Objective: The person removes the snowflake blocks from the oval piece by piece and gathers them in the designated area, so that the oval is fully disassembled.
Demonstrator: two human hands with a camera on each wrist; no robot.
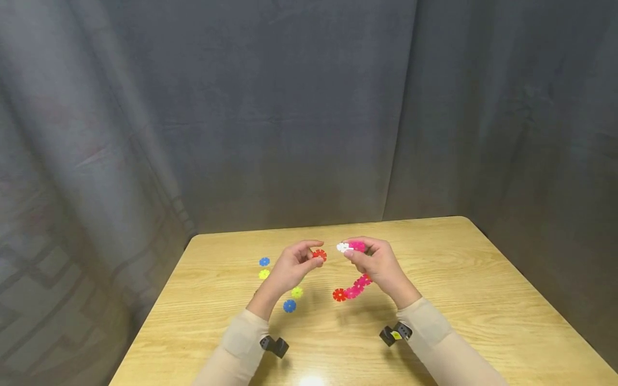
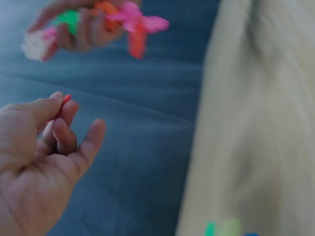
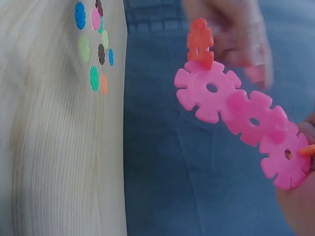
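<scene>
- Head view: both hands are up over a light wooden table (image 1: 483, 300), close together but not touching. The left hand (image 1: 292, 265) pinches a single red disc (image 1: 319, 255) between thumb and fingertips. The right hand (image 1: 376, 265) is curled round the top of a chain of interlocked discs (image 1: 354, 287) — a white disc (image 1: 342, 247) and a pink one stick out by its fingertips, and the rest of the chain hangs down below the hand, pink pieces ending in a red one.
- Still the head view: loose discs lie on the table left of the left hand — a blue disc (image 1: 264, 261) with a yellow disc (image 1: 263, 274) just beside it, and nearer the wrist a second yellow-green disc (image 1: 296, 292) next to another blue disc (image 1: 289, 305). A grey curtain (image 1: 289, 107) hangs behind the table. Small black camera mounts sit on both wrists; the right one has a yellow sticker, too small to read.
- Left wrist view: pretty blurry. The left hand (image 2: 39, 162) has thumb and forefinger pressed on the thin edge of the red disc (image 2: 65, 100); the other fingers are loosely curled. The right hand with the chain shows at the top, out of focus.
- Right wrist view: three pink discs of the chain (image 3: 246, 115) slotted together in a row, with a red-orange one clipped on at the far end. The right hand is only a sliver at the frame edge here. The left hand is a blur behind. More loose discs sit on the table at top left.
- No writing or brand readable anywhere.
</scene>
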